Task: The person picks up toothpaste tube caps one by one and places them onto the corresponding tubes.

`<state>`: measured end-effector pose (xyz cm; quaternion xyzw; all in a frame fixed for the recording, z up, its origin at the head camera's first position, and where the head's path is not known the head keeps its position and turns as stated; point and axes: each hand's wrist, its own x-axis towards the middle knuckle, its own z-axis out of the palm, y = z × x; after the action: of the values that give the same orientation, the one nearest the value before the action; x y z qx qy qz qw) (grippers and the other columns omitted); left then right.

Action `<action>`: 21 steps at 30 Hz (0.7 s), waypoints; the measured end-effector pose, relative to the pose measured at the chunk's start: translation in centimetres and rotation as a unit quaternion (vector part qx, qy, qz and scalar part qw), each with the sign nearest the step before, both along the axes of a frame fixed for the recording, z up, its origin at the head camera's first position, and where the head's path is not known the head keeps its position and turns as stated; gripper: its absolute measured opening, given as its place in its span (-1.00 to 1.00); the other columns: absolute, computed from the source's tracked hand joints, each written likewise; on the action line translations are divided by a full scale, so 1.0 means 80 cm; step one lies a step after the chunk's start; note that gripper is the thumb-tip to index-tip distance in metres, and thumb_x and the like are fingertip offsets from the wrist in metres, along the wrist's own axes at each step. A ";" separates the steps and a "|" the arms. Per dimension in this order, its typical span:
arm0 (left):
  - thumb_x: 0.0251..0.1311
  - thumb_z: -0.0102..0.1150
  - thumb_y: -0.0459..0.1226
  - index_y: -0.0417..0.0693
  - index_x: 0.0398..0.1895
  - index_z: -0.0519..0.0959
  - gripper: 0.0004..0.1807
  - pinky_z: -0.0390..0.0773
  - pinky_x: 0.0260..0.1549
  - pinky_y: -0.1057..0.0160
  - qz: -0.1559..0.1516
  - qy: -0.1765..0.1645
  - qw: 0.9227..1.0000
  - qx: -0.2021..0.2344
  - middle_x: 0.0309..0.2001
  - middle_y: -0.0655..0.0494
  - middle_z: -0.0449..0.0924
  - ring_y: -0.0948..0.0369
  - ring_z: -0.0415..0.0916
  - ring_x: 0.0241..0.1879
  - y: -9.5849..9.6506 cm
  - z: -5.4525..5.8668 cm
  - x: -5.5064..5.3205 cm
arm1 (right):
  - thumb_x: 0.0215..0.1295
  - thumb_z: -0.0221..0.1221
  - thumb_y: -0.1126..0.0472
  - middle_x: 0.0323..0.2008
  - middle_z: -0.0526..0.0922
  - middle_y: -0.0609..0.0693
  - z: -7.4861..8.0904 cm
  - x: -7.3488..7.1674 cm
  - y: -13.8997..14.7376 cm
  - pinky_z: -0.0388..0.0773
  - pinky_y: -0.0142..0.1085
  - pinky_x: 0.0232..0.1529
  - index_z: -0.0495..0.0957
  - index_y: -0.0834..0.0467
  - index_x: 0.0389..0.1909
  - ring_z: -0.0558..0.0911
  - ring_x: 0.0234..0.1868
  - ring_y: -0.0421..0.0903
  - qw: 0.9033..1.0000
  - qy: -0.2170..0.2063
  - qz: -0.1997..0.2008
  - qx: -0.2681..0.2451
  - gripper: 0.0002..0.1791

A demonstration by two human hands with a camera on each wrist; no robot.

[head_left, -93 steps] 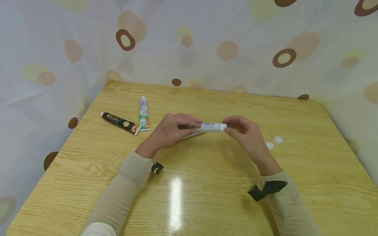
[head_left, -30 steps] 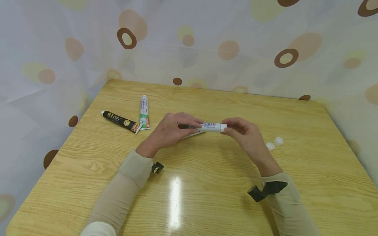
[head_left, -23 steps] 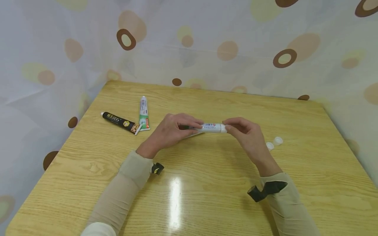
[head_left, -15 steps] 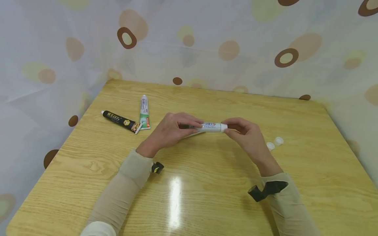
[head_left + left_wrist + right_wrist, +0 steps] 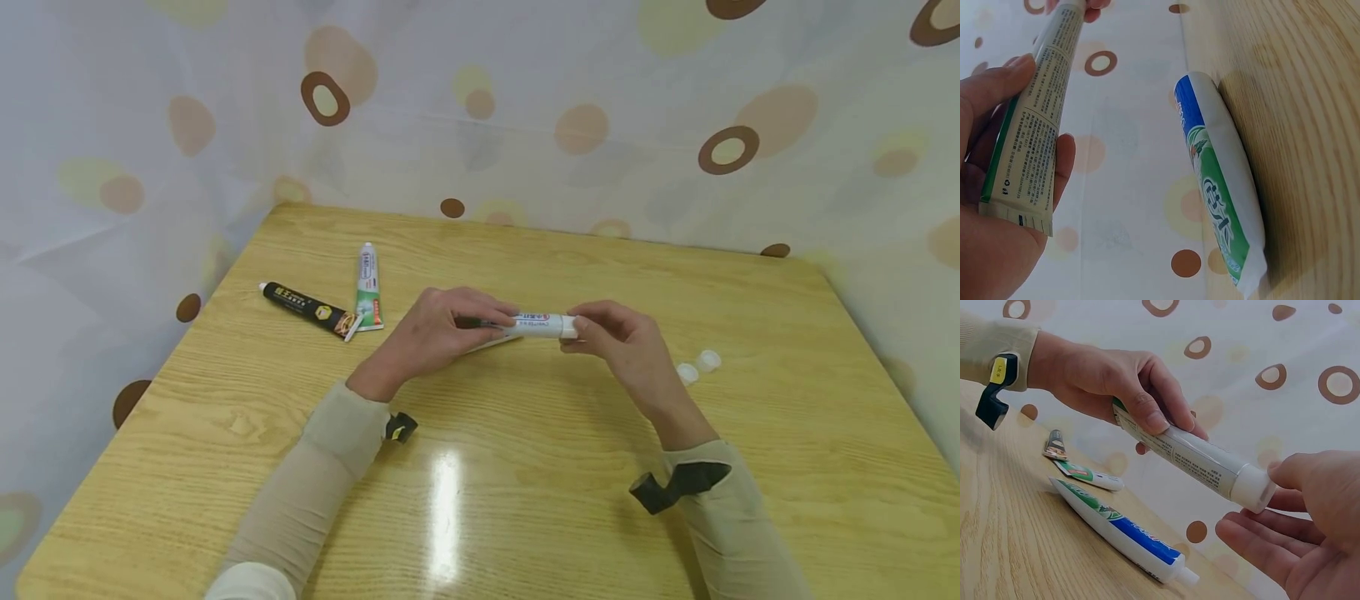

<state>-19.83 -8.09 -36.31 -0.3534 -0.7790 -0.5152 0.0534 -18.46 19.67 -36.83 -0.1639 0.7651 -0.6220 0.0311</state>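
My left hand point(image 5: 431, 333) grips a white and green toothpaste tube point(image 5: 538, 325) around its body, holding it level above the table. The tube's flat crimped end lies toward the palm in the left wrist view. At its other end is a white cap point(image 5: 1254, 487), pinched by my right hand point(image 5: 630, 342); the thumb is on the cap and the fingers are under and beside it. Below the held tube, a white, green and blue toothpaste tube point(image 5: 1129, 534) lies on the table with its narrow white nozzle bare. In the head view my left hand mostly hides it.
To the left on the wooden table point(image 5: 337, 517), a black toothpaste tube point(image 5: 300, 306) touches a green and white toothpaste tube point(image 5: 368, 283). Two loose white caps, one nearer point(image 5: 687, 373) and one farther point(image 5: 708, 360), lie right of my right hand. Patterned cloth point(image 5: 510, 108) hangs behind.
My right fingers have shifted on the cap: the thumb now lies farther over it and a fingertip shows below. My left hand and the tube stay nearly in place.
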 end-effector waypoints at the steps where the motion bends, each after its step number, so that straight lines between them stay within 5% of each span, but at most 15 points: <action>1: 0.13 0.39 -0.40 -0.03 -0.18 0.79 -0.80 0.68 -0.24 0.35 0.000 0.000 1.000 -0.001 -0.01 0.09 0.74 0.26 0.68 -0.07 0.000 0.000 0.000 | 0.46 0.13 0.13 -0.10 0.64 0.03 0.000 0.000 0.000 0.69 -0.27 -0.05 0.53 0.35 0.07 0.74 -0.18 -0.09 1.000 -0.001 -0.001 -0.001 -0.63; 12: 0.11 0.39 -0.44 -0.05 -0.19 0.79 -0.79 0.69 -0.23 0.33 -0.001 -0.003 1.000 0.001 -0.01 0.07 0.74 0.24 0.68 -0.05 0.001 -0.001 -0.002 | 0.37 0.22 0.28 0.05 0.59 -0.05 -0.002 0.002 0.000 0.60 -0.45 0.04 0.45 0.33 0.18 0.60 0.08 -0.20 0.999 0.021 0.010 0.025 -0.59; 21: 0.11 0.39 -0.44 -0.05 -0.18 0.78 -0.78 0.69 -0.22 0.31 -0.005 -0.012 1.000 0.006 0.00 0.07 0.74 0.23 0.68 -0.04 0.000 -0.002 -0.002 | 0.39 0.19 0.30 0.00 0.62 -0.03 -0.002 0.002 -0.001 0.64 -0.32 0.04 0.50 0.31 0.12 0.67 -0.02 -0.16 0.999 0.026 0.016 0.012 -0.67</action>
<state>-20.00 -8.09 -36.43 -0.3509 -0.7746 -0.5244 0.0437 -18.29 19.56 -36.98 -0.1916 0.7702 -0.6079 0.0231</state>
